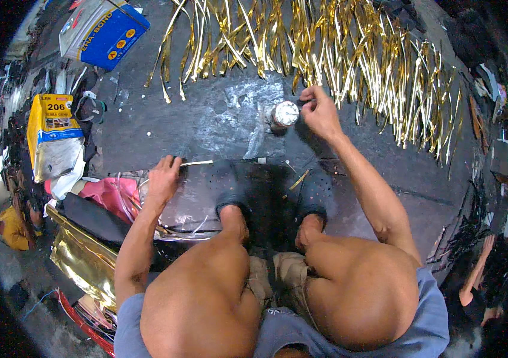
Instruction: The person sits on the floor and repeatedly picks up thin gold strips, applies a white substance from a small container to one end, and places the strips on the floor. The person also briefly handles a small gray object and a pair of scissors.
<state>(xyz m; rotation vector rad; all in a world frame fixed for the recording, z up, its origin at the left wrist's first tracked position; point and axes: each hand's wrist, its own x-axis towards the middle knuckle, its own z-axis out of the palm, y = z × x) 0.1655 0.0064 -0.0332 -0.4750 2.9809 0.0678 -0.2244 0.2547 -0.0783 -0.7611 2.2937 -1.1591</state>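
My left hand (pixel 164 180) is closed near the left front of the dark work surface. From its fingertips a thin pale gold strip (pixel 197 163) points right toward my left shoe. My right hand (pixel 322 114) is above the surface, fingers curled and thumb close to them, beside the lower ends of the gold strips. What it pinches, if anything, is too small to make out. Just left of that hand stands a small round container (pixel 285 114) with a whitish top. Many shiny gold strips (pixel 319 45) hang in a fringe across the far side and far right.
A blue and white box (pixel 111 36) stands far left, with a yellow and blue package (pixel 57 134) nearer. Pink sheeting (pixel 111 194) and gold foil (pixel 87 256) lie left of my legs. My dark clogs (pixel 227 188) rest on the surface. Another person's arm (pixel 478 274) shows at right.
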